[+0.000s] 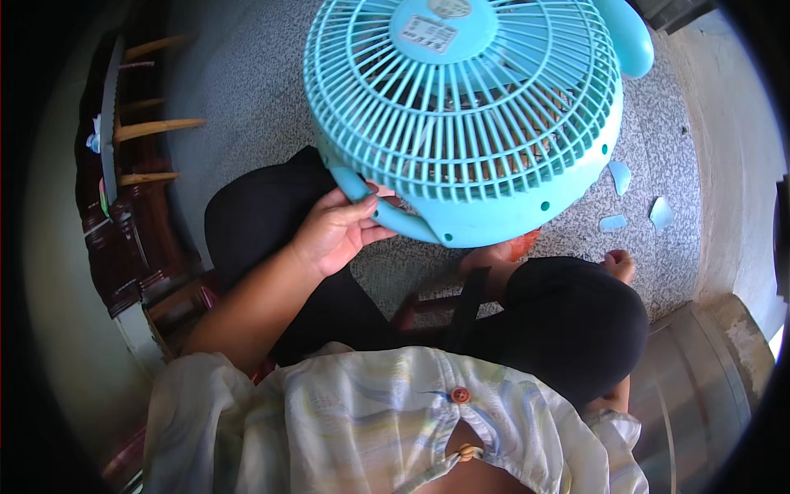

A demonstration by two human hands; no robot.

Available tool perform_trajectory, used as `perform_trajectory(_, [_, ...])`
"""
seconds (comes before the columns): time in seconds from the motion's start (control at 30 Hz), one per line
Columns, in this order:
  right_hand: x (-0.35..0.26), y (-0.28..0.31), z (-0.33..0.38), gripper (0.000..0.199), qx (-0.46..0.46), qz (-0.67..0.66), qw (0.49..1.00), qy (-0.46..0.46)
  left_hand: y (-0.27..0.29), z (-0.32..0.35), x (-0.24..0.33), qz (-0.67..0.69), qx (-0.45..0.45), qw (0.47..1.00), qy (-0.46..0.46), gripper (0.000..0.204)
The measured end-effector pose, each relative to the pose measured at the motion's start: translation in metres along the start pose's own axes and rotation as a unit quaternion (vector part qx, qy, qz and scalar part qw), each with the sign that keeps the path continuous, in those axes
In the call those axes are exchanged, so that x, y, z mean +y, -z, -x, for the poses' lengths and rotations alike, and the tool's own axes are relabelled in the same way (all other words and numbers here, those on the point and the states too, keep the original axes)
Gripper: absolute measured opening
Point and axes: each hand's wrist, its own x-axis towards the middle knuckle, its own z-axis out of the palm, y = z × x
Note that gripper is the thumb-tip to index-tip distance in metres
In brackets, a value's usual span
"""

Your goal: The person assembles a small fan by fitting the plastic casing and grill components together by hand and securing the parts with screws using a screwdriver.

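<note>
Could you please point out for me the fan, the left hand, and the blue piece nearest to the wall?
Fan [467, 114]: head view, middle of the grille.
Left hand [334, 232]: head view, near the thumb's base.
Blue piece [661, 213]: head view, middle of its face.

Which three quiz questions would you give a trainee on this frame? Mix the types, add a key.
1. Multiple choice: the left hand holds the fan's (a) grille, (b) curved handle, (c) power cord.
2. True or false: the pale blue fragments lie on the floor left of the fan.
3. Open: can you tell what the right hand holds?

Key: 1 b; 2 false, they lie to its right; 3 no, the right knee partly hides it.
</note>
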Motion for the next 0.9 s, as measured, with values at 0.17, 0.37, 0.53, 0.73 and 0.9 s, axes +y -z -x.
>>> perform_trajectory(0.17, [-0.157,0.105,0.028,0.007,0.054,-0.310,0.948,0.052,-0.002,0.002,0.001,-0.001,0.000,1.000,-0.018,0.021])
perform_trajectory(0.37, [-0.356,0.110,0.160,0.017,-0.007,-0.070,0.943,0.326,-0.008,0.003,0.003,0.041,0.017,0.999,-0.024,0.017])
perform_trajectory(0.53, [-0.387,0.025,0.211,0.014,-0.140,-0.062,0.920,0.361,-0.004,-0.002,0.000,0.042,0.014,0.999,-0.015,0.018])
perform_trajectory(0.73, [-0.358,-0.029,0.201,0.016,-0.023,-0.093,0.918,0.386,-0.006,-0.001,0.005,0.053,-0.010,0.998,-0.015,0.022])
perform_trajectory(0.9, [-0.355,-0.042,0.199,0.017,-0.009,-0.106,0.909,0.403,-0.003,-0.001,0.004,0.061,-0.008,0.998,-0.022,0.021])
